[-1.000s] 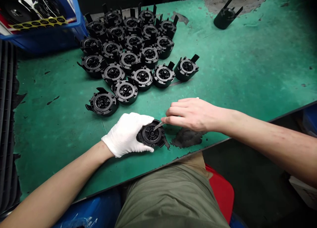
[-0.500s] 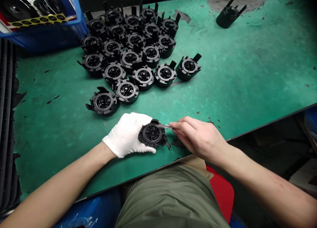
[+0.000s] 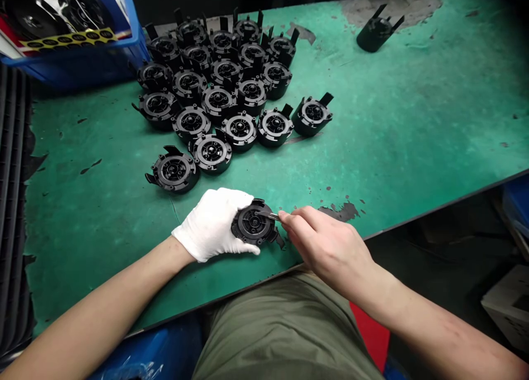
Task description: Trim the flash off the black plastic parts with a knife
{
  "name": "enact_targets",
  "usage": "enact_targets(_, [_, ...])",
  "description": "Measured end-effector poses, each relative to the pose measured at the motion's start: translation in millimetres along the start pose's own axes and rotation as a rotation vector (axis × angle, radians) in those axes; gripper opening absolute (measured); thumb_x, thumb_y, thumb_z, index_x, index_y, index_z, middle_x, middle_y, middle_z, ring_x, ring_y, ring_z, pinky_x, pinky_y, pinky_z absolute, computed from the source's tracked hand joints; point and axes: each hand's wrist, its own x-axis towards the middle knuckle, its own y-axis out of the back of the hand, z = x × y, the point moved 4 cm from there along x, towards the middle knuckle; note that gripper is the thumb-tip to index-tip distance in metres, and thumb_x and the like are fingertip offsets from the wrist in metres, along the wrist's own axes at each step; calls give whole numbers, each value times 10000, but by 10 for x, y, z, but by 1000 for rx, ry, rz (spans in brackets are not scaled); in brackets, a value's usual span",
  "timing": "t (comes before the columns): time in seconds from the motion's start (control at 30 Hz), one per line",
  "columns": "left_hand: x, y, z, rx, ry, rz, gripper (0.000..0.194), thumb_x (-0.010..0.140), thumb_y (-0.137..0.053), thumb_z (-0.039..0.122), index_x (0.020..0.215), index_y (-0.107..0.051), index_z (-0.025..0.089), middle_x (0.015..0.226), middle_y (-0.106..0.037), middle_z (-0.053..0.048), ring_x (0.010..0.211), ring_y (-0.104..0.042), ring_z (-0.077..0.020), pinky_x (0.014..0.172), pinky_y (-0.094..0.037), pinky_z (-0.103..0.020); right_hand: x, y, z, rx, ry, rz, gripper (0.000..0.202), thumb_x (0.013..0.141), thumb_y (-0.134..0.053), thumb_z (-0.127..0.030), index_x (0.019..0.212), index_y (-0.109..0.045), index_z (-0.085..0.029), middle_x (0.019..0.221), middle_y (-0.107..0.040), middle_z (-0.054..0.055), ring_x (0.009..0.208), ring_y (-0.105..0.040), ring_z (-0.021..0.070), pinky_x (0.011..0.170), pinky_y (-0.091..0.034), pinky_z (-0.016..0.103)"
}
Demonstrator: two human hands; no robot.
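My left hand (image 3: 215,223), in a white glove, grips a round black plastic housing (image 3: 250,229) from its left side, just above the bench near its front edge. The housing's ribbed round face is turned up toward me, and a tab sticks out at its lower right. Bare, my right hand (image 3: 324,234) pinches a slim metal blade like a scalpel or craft knife (image 3: 270,215). Its pointed tip lies over the upper part of the housing's face; whether it touches is too small to tell. The knife's handle is hidden in my fingers.
Several similar black housings (image 3: 219,100) stand grouped on the green bench (image 3: 397,132) beyond my hands. One more housing (image 3: 374,34) stands apart at the far right. A blue bin (image 3: 82,66) with black parts is at the back left, beside dark ridged trays (image 3: 14,204).
My right hand has shifted slightly lower, and the blade tip has moved left and inward over the housing's face. My left hand and the housing stay nearly where they were.
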Motion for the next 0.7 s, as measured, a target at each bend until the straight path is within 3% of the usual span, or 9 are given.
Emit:
enact_targets(0.3, [14,9,6,-3,-19,23,865,587,-956,769,1238,-743,241,1218,-800,-101,1122,-763,-364,968,-608,-465,-24,27,-155,-83,-51,46,125,1109,-559,-182,1139,-677,-156,915,-659,52,724,-502,186,580,-312,358])
enact_targets(0.47, [5,2,5,3,-32,32,880,588,-954,772,1245,-735,230,1200,-802,-101,1103,-765,-364,970,-609,-471,-35,-8,-190,-45,-17,59,198,1113,-501,-135,1231,-658,-114,958,-695,81,755,-561,196,594,-380,339])
enact_targets(0.6, [-9,-5,-12,20,-27,29,897,594,-951,772,1271,-729,228,1272,-783,-125,1174,-749,-378,1007,-596,-478,-49,-73,-114,109,-45,70,128,1116,-536,-172,1191,-636,-144,956,-701,71,762,-632,183,599,-437,318])
enact_targets(0.7, [-3,-2,-8,19,-25,23,883,597,-944,781,1250,-733,227,1237,-792,-118,1142,-759,-376,990,-603,-481,-57,-81,-7,290,-77,112,133,1107,-569,-177,1234,-606,-162,1038,-718,86,881,-706,192,722,-531,306])
